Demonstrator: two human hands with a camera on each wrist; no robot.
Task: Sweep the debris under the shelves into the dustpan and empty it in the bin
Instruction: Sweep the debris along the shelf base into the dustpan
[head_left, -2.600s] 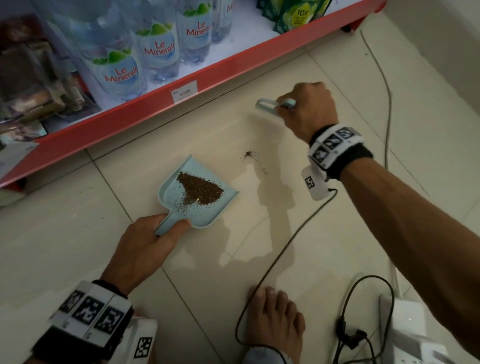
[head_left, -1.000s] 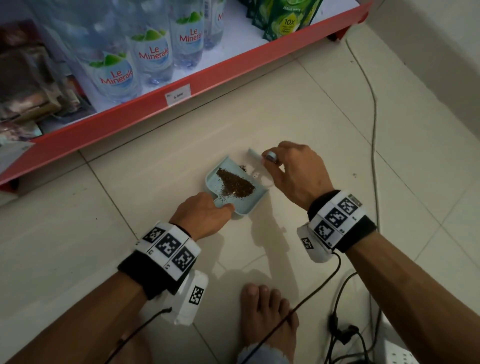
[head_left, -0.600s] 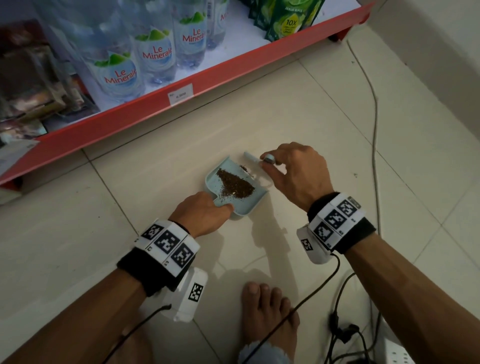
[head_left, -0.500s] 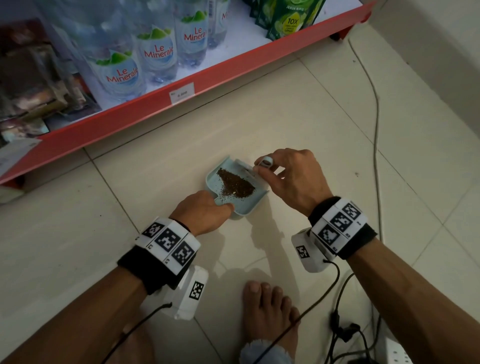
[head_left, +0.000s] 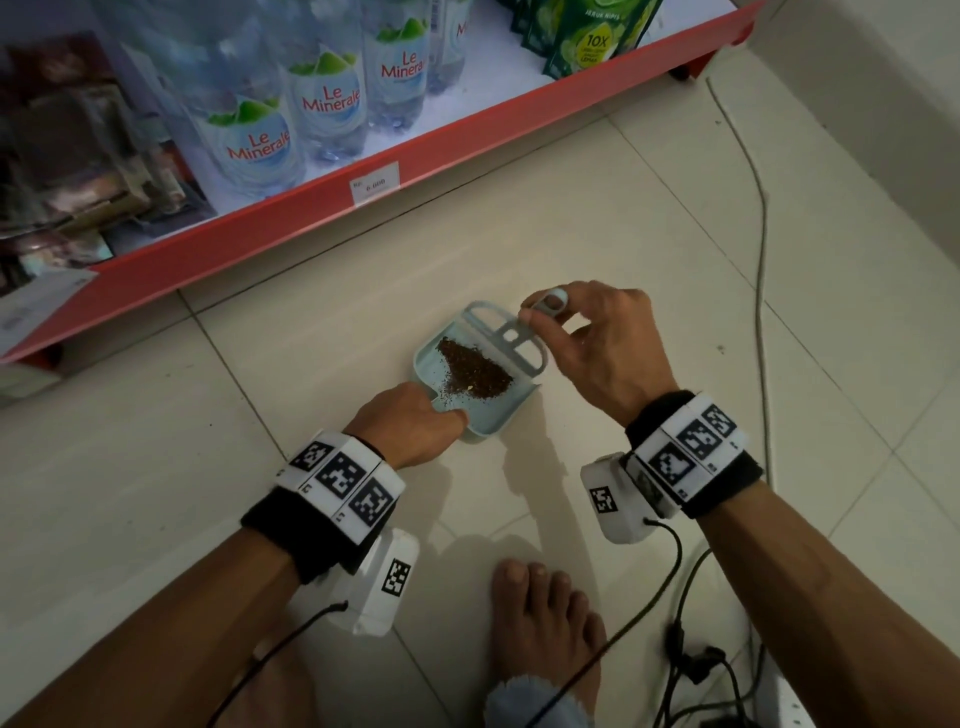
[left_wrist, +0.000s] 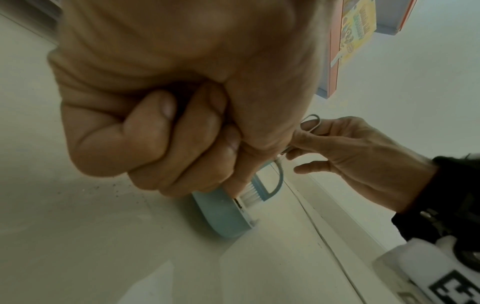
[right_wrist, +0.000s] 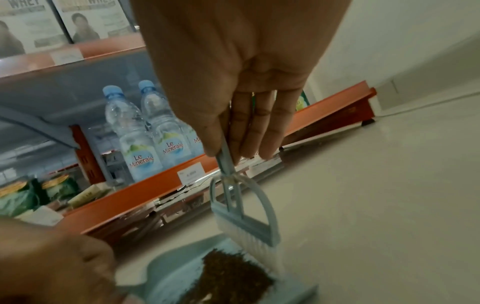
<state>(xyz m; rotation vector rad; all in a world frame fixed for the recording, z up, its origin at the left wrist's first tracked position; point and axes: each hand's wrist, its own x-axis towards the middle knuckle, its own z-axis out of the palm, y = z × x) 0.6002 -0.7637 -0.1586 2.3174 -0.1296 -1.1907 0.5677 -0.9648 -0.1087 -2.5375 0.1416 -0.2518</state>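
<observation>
Dustpan (head_left: 470, 415) on floor (head_left: 363, 291) ahead of my foot (head_left: 545, 623); debris (head_left: 475, 369) inside; brush (head_left: 511, 338) at its far-right edge; shelf (head_left: 311, 218) behind; cables (head_left: 691, 670) right.

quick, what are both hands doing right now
Left hand: closed round the dustpan handle, pan on the floor.
Right hand: pinching the small brush handle, bristles in the dustpan at the debris.

Pale blue dustpan (head_left: 470, 415), matching blue brush (head_left: 511, 340) with white bristles; dark brown debris (head_left: 475, 371); red shelf edge (head_left: 467, 130).
</observation>
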